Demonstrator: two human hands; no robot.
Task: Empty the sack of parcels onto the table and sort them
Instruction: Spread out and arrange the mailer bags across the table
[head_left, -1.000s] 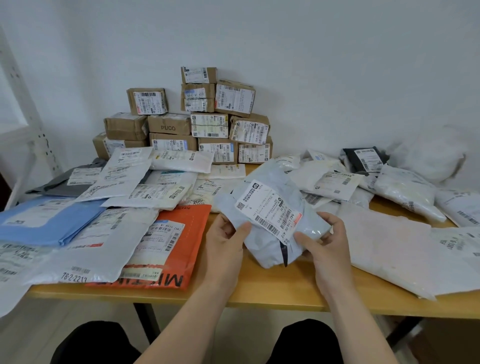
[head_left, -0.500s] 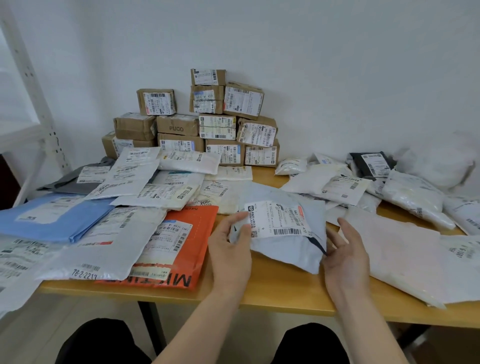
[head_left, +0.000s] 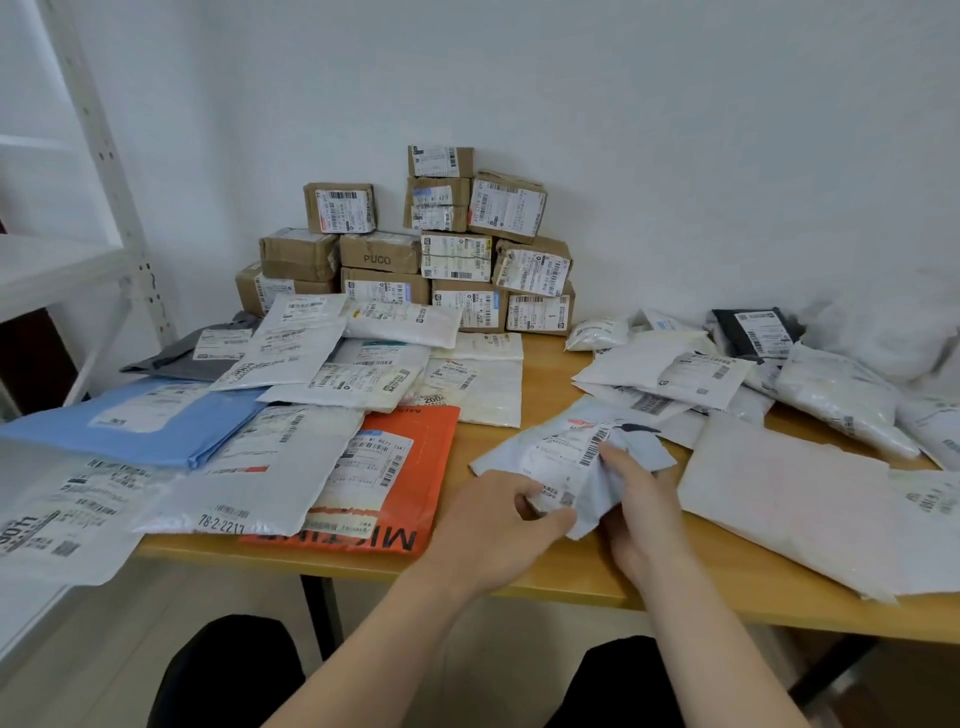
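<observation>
Left of the orange mailer (head_left: 415, 457), a blue mailer (head_left: 156, 426) is laid flat, with white mailers (head_left: 249, 467) overlapped across it and across the orange one. All are kept label-up, presumably so that addresses can be read at a glance. Behind the orange mailer, cardboard boxes (head_left: 431, 249) are stacked against the wall (rigid goods, it seems, are kept apart from soft packs).

Just right of the orange mailer, a pale blue-grey parcel (head_left: 540, 452) is held low over the table (head_left: 545, 577). Its far part appears to rest on the wood. Its near edge is pinched by the left hand (head_left: 493, 525) between thumb and forefinger. Its crumpled near corner is gripped by the right hand (head_left: 644, 509), whose forefinger is laid along the label. The label is thus kept flattened and turned upward, probably to be checked before a pile is chosen.

Further right of the orange mailer, a large white mailer (head_left: 779, 493) and a loose heap with a black parcel (head_left: 753, 332) are left unordered, so sorting is judged well advanced but unfinished.
</observation>
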